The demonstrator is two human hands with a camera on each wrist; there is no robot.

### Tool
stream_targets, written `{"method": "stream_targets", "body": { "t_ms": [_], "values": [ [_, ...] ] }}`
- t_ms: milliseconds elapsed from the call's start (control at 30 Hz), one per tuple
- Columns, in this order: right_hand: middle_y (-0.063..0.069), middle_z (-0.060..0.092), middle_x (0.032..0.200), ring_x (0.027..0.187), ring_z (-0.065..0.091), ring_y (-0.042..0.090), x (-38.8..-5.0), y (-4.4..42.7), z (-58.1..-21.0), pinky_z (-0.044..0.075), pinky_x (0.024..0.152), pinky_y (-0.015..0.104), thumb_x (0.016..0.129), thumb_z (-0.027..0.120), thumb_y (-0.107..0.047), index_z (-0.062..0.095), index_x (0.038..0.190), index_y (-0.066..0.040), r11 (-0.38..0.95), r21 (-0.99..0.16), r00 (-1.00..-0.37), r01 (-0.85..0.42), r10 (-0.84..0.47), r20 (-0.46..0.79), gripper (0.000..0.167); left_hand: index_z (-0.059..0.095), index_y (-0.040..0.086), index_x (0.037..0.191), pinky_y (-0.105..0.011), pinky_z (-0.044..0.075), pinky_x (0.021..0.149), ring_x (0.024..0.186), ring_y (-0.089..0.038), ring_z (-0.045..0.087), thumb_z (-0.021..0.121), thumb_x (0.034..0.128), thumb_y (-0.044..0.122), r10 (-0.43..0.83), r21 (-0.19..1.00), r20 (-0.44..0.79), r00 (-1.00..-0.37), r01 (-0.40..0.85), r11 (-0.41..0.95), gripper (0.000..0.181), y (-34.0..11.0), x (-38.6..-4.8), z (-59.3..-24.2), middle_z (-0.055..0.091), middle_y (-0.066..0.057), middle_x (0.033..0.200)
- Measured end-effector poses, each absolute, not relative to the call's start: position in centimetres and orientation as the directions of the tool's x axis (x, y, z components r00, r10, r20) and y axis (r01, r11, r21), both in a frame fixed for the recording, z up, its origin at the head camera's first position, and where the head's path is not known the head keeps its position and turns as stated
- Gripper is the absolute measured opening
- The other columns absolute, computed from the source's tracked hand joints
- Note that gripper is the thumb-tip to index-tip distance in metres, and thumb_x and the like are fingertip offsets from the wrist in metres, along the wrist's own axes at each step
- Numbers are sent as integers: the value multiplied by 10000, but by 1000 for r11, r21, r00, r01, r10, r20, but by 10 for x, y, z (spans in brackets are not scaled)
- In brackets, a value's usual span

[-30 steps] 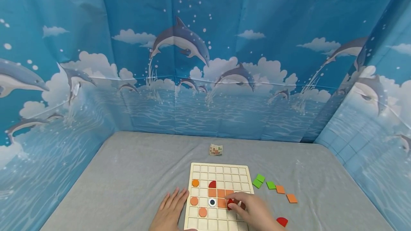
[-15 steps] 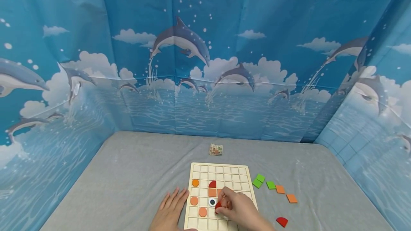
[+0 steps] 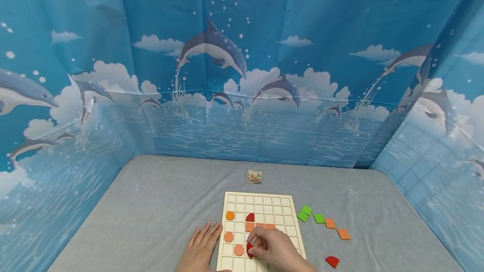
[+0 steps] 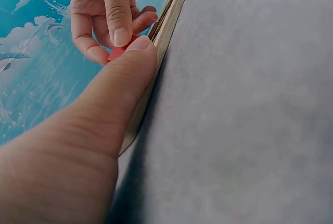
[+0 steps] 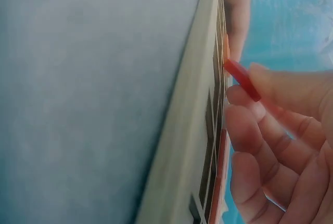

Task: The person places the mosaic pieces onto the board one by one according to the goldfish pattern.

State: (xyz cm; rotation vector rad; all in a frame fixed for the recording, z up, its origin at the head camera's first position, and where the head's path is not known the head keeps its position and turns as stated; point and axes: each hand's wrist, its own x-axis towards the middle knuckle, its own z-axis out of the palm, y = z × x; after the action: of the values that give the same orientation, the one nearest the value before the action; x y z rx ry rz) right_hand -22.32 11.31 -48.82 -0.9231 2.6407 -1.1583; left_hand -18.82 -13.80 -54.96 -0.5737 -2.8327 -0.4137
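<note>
My right hand (image 3: pixel 276 247) pinches a red quarter-circle tile (image 5: pixel 242 79) between thumb and index finger. It holds the tile on edge, low over the grid board (image 3: pixel 277 200), beside an orange disc (image 3: pixel 238 250). A white eye disc (image 3: pixel 247 237) lies partly hidden under my fingers. Flat on the table, my left hand (image 3: pixel 200 247) touches the board's left edge with its fingers, and its thumb (image 4: pixel 119 78) lies along the near side. Another red quarter-circle (image 3: pixel 250 217) sits in the grid above several orange square tiles (image 3: pixel 250 226).
Loose green squares (image 3: pixel 303 215), orange squares (image 3: pixel 343 234) and one red quarter-circle (image 3: pixel 332 261) lie right of the board. A small patterned card (image 3: pixel 254 176) sits behind it. Two more orange discs, one of them the upper disc (image 3: pixel 230 215), occupy the board's left column.
My right hand has moved left across the board with the red quarter-circle tile, from the right of the orange squares to just below the eye disc. My left hand stays in place.
</note>
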Motion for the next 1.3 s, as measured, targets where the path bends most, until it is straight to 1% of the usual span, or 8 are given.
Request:
{"method": "stream_targets", "body": {
  "t_ms": [133, 333, 567, 767, 1033, 1100, 1300],
  "values": [
    [-208, 545, 643, 488, 437, -18, -224, 111, -489, 363, 468, 180, 836, 741, -195, 643, 857, -221, 532, -696, -813, -482, -567, 130, 104, 397, 108, 1447, -187, -150, 1044, 1344, -262, 326, 435, 754, 823, 347, 232, 266, -899, 409, 883, 996, -138, -188, -549, 406, -25, 1455],
    [-198, 532, 636, 523, 456, -14, -224, 109, -488, 379, 493, 196, 822, 750, -161, 645, 782, -226, 578, -684, -841, -446, -532, 99, 129, 400, 98, 1443, -187, -146, 1046, 1337, -266, 334, 437, 757, 820, 353, 217, 282, -892, 418, 882, 997, -138, -189, -550, 416, -36, 1446],
    [-200, 539, 644, 543, 477, -19, -225, 108, -488, 394, 507, 200, 814, 754, -166, 673, 769, -217, 583, -687, -848, -434, -521, 93, 106, 402, 98, 1439, -193, -132, 1049, 1326, -263, 347, 437, 750, 826, 357, 194, 306, -883, 425, 884, 1003, -139, -189, -551, 428, -36, 1434],
    [-223, 529, 637, 538, 457, -22, -224, 108, -488, 364, 493, 206, 790, 775, -198, 690, 749, -247, 624, -644, -859, -443, -501, 106, 106, 395, 101, 1446, -191, -143, 1045, 1334, -267, 337, 433, 747, 830, 351, 212, 281, -893, 415, 885, 1010, -138, -188, -550, 417, -39, 1444],
    [-229, 511, 665, 579, 447, -38, -223, 107, -489, 364, 507, 207, 740, 818, -242, 694, 701, -273, 663, -582, -861, -471, -488, 141, 134, 397, 97, 1441, -196, -133, 1043, 1331, -269, 340, 420, 745, 838, 356, 203, 269, -895, 414, 887, 1017, -138, -188, -549, 422, -44, 1437],
    [-224, 508, 665, 573, 438, -37, -222, 107, -489, 357, 501, 202, 729, 824, -252, 682, 682, -278, 670, -569, -861, -477, -487, 148, 152, 386, 104, 1450, -204, -119, 1046, 1341, -264, 324, 420, 743, 839, 349, 226, 243, -905, 402, 887, 1021, -138, -188, -548, 411, -40, 1446],
    [-215, 506, 657, 565, 430, -35, -221, 107, -489, 347, 501, 205, 726, 825, -264, 663, 681, -279, 678, -565, -863, -471, -487, 135, 169, 356, 112, 1470, -332, 42, 1056, 1366, -260, 281, 428, 734, 843, 330, 282, 177, -927, 369, 886, 1040, -137, -188, -544, 374, -34, 1474]
  ]
}}
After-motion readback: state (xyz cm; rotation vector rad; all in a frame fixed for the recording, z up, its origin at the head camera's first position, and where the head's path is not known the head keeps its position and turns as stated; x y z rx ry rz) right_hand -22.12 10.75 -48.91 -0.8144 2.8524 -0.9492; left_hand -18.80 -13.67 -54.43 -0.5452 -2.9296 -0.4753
